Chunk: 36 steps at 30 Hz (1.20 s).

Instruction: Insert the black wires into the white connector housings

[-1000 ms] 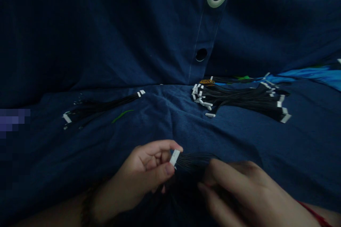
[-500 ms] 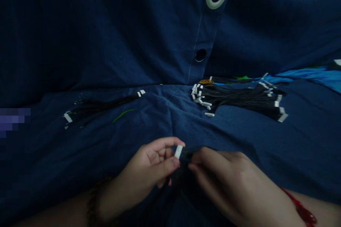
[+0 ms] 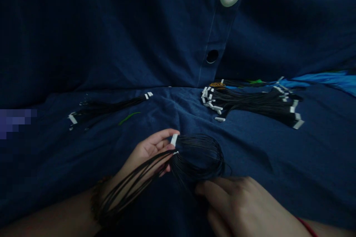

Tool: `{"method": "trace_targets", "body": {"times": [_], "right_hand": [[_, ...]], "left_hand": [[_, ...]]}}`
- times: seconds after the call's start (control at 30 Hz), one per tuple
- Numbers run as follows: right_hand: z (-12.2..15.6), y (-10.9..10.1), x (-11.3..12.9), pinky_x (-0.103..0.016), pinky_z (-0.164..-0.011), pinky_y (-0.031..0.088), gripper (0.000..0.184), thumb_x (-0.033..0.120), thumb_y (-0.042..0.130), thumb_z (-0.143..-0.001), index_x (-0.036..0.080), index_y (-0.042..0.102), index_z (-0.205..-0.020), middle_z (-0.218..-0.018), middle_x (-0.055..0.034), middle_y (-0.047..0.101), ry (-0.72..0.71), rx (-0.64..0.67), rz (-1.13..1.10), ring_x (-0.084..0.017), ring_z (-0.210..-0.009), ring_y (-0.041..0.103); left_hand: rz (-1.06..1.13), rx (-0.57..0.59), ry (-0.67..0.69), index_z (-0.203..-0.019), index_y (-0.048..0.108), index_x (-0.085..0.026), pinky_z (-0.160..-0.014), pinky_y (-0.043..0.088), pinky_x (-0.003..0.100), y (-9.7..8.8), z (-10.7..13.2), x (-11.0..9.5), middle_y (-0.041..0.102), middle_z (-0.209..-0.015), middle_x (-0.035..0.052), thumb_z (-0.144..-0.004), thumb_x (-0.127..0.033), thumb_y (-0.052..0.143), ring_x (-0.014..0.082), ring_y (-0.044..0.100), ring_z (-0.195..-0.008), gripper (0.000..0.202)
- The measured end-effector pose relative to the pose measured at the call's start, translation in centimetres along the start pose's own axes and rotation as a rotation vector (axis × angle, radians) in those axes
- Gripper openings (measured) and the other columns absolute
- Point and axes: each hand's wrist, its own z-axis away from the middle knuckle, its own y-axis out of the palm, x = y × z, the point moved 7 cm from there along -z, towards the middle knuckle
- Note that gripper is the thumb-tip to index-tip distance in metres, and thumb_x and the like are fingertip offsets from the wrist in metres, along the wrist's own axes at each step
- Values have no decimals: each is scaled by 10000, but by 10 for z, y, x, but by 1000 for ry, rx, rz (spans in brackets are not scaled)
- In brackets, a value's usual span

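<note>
My left hand [image 3: 152, 152] pinches a white connector [image 3: 174, 140] between thumb and fingers. From it a bundle of thin black wires [image 3: 214, 148] loops out to the right and curves back below. More black wires [image 3: 130, 174] pass over my left hand and wrist, with a small white end piece [image 3: 175, 152] by the thumb. My right hand [image 3: 233, 200] is below the loop's right side, its fingers curled together. Their tips are dark and partly hidden, so what they hold I cannot make out.
Behind my hands lie a large bundle of black cables with white connectors [image 3: 250, 104] at right and a smaller black cable bundle [image 3: 116, 105] at left. A green strip [image 3: 129, 117], brown rubber bands [image 3: 217, 85] and blue material [image 3: 319, 80] rest on the dark blue cloth [image 3: 178, 107].
My left hand has moved up and left with the connector. My right hand has moved lower, away from the connector. The wire loop has spread into view, and wires now drape over my left wrist.
</note>
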Motion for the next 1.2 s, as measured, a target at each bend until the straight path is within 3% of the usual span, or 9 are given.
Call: {"method": "trace_targets", "body": {"times": [0.2, 0.3, 0.4, 0.57, 0.8, 1.1, 1.2], "right_hand": [[-17, -1, -2, -215, -690, 447, 401, 42, 379, -737, 183, 612, -1032, -877, -33, 662, 21, 31, -457, -135, -784, 602], [-21, 1, -7, -203, -649, 438, 312, 98, 378, -820, 174, 631, -987, -758, -8, 648, 56, 4, -692, -104, -686, 579], [-20, 11, -14, -196, -545, 407, 201, 282, 514, -813, 154, 634, -913, -678, 2, 616, 157, 18, -842, -96, -585, 534], [-20, 16, -22, -197, -529, 365, 160, 224, 532, -786, 135, 575, -660, -577, 18, 540, 222, -19, -958, -81, -548, 473], [-25, 22, -25, -181, -466, 403, 194, 274, 467, -819, 118, 568, -762, -621, 6, 543, 215, 39, -1210, -63, -486, 485], [-24, 23, -23, -197, -568, 418, 68, 134, 562, -742, 138, 601, -797, -686, 6, 580, 182, -10, -1175, -81, -605, 517], [-25, 26, -22, -205, -607, 434, 61, 162, 585, -745, 139, 591, -802, -702, -3, 604, 187, -9, -1193, -92, -643, 551]], "left_hand": [[-48, 78, 13, -1009, 596, -184, -329, 339, 96, 6, 1, 2, 602, -632, -16, -728, -238, 642, 36, 496, -379, 290], [-45, 101, -4, -1033, 572, -196, -328, 348, 109, 9, 1, 3, 578, -613, -32, -689, -241, 683, 46, 496, -380, 364], [-66, 37, -6, -1033, 570, -208, -349, 352, 106, 6, 0, 3, 565, -602, -45, -711, -222, 661, 45, 503, -399, 335], [-75, 24, -32, -1027, 576, -198, -350, 331, 103, 8, 2, 5, 581, -652, -34, -722, -148, 641, 44, 509, -413, 316], [-52, 34, -38, -1046, 561, -184, -351, 355, 104, 6, 1, 5, 577, -633, -34, -736, -140, 625, 50, 523, -419, 320], [-43, 54, -21, -1058, 560, -177, -348, 349, 100, 6, 0, 5, 590, -675, -18, -714, -153, 644, 40, 511, -408, 354], [-46, 53, -9, -1055, 567, -178, -361, 351, 102, 5, 1, 5, 591, -667, -17, -712, -159, 651, 41, 509, -424, 353]]}}
